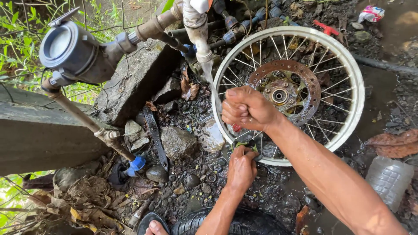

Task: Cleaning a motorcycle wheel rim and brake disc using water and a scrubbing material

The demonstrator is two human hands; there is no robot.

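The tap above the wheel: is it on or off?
On. A thin stream of water falls from the tap spout past the wheel rim, toward the right hand, whose forearm looks wet.

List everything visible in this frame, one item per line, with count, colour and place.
Spoked wheel rim: one, white, lying flat upper right.
Brake disc: one, rusty brown, at the wheel's hub.
Water tap: one, whitish, top centre, water running down.
Water meter: one, grey, upper left on a brown pipe.
Stones: several, grey, centre on wet ground.
Plastic bottle: one, clear, lower right.
Tyre: one, black, bottom centre.
Dry leaves: many, brown, lower left.
Left hand: presses a small green piece against the rim.
Right hand: fisted around something red, under the water stream.
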